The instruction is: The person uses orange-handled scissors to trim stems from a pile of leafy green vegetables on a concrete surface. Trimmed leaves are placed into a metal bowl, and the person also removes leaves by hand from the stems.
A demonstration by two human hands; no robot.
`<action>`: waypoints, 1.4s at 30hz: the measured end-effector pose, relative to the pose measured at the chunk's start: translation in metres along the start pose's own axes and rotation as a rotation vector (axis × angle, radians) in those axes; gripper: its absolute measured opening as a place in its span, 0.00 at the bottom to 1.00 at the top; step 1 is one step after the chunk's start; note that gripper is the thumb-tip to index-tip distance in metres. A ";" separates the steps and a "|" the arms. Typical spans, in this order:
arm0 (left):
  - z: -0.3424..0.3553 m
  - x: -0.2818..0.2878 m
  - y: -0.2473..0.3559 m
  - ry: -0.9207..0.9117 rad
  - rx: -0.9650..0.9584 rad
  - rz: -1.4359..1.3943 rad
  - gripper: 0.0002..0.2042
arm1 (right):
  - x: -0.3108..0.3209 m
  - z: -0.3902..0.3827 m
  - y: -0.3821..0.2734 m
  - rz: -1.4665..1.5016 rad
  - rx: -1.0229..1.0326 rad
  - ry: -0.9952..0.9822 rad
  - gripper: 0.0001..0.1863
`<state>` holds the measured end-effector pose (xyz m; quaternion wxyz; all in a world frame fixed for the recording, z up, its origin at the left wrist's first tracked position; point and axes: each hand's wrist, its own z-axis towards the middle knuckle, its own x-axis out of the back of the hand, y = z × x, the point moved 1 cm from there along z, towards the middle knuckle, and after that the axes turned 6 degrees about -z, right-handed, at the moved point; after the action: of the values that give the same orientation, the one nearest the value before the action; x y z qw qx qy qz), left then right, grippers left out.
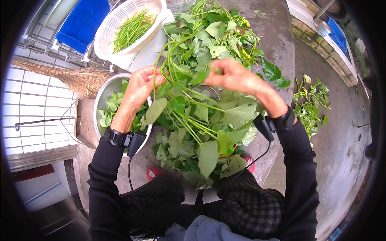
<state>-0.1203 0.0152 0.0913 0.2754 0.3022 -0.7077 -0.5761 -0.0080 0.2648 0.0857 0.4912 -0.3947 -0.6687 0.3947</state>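
Note:
My left hand [138, 86] is closed in a pinch on the stem of a long leafy vine [193, 104], whose broad green leaves spread between my arms. To its right, my right hand [233, 76] has its fingers curled in, partly smeared by motion, with a bit of green leaf at the fingertips. A big heap of leafy vines [229, 36] lies beyond both hands. Below the held vine, more leaves [179, 146] cover the ground between my feet. Beside my left wrist stands a pale basin [97, 106] with loose green leaves [113, 105] inside.
At the far left, a white plastic basket [103, 30] holds thin green stems [132, 32]. A straw broom [76, 78] lies near a wire rack with a blue cloth [82, 26]. Another vine pile [309, 102] is on the concrete at right, near a low wall [325, 46].

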 end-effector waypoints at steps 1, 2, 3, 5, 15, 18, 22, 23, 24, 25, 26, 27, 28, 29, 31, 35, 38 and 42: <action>0.001 -0.004 -0.002 -0.016 -0.015 -0.015 0.06 | -0.008 0.000 0.004 0.154 -0.018 -0.109 0.11; 0.001 -0.007 -0.002 -0.058 -0.043 -0.060 0.05 | -0.016 0.000 0.007 0.294 -0.089 -0.233 0.11; 0.000 -0.008 -0.001 -0.038 -0.016 -0.038 0.04 | -0.022 0.002 0.008 0.368 -0.142 -0.298 0.11; -0.002 -0.009 0.004 -0.016 0.012 -0.021 0.03 | -0.032 0.004 0.006 0.455 -0.173 -0.404 0.12; -0.004 -0.009 0.012 0.001 0.037 0.089 0.03 | -0.036 -0.001 -0.004 0.452 -0.193 -0.193 0.10; -0.005 -0.015 0.010 -0.016 0.030 0.071 0.04 | -0.039 0.003 -0.005 0.310 -0.084 -0.126 0.08; -0.010 -0.020 0.000 -0.099 0.148 0.002 0.03 | -0.049 0.008 -0.007 0.025 0.174 0.018 0.11; -0.010 -0.019 -0.002 -0.115 0.151 0.005 0.03 | -0.055 0.010 -0.006 0.099 0.266 0.030 0.12; -0.010 -0.018 -0.004 -0.133 0.136 -0.003 0.03 | -0.056 0.012 -0.004 -0.083 0.280 0.088 0.11; -0.010 -0.016 -0.008 -0.114 0.226 -0.052 0.02 | -0.055 0.015 -0.001 -0.248 0.348 0.146 0.11; -0.011 -0.016 -0.010 -0.163 0.222 -0.089 0.03 | -0.053 0.018 0.004 -0.439 0.338 0.170 0.10; -0.012 -0.015 -0.011 -0.185 0.233 -0.113 0.03 | -0.048 0.018 0.007 -0.796 0.651 0.379 0.10; -0.014 -0.016 -0.013 -0.206 0.243 -0.139 0.03 | -0.034 0.017 0.015 -0.773 0.732 0.389 0.08; -0.012 -0.012 -0.012 -0.228 0.318 -0.057 0.04 | -0.024 0.021 0.024 -0.791 0.540 0.375 0.09; -0.012 -0.008 -0.010 -0.205 0.284 -0.088 0.06 | -0.005 0.015 0.038 -0.712 0.525 0.410 0.08; -0.004 -0.001 -0.010 -0.145 0.218 -0.066 0.06 | 0.010 0.000 0.043 -0.153 0.121 -0.016 0.07; 0.005 0.000 -0.017 -0.102 0.146 0.072 0.07 | 0.014 -0.020 0.020 0.175 -0.090 -0.072 0.13; 0.008 -0.002 -0.022 -0.098 0.108 0.118 0.06 | 0.004 -0.026 -0.013 -0.028 0.204 -0.161 0.11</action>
<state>-0.1226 0.0184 0.0686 0.2571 0.2460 -0.7669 -0.5341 0.0148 0.2668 0.1045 0.4791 -0.3003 -0.6678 0.4841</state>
